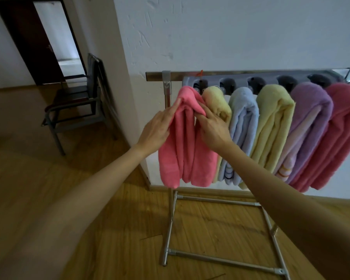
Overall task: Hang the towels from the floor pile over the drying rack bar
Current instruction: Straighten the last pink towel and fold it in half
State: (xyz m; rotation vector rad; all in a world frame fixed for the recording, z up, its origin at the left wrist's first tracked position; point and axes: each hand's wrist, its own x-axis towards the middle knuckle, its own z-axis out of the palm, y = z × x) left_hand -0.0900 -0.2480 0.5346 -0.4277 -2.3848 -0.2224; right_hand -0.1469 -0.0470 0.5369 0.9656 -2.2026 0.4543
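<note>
A pink towel (185,146) hangs folded over the left end of the drying rack bar (156,76). My left hand (157,130) lies with straight fingers against its left side near the top. My right hand (213,126) pinches the towel's right fold just below the bar. To the right hang several more towels: pale yellow (218,104), light blue (242,122), yellow (271,126), purple (309,122) and another pink one (339,134). No floor pile is in view.
The steel rack stands on a wooden floor against a white wall, its base frame (220,259) spreading toward me. A grey plastic hanger strip (257,78) sits behind the bar. A dark chair (77,106) stands to the left near a doorway (55,35).
</note>
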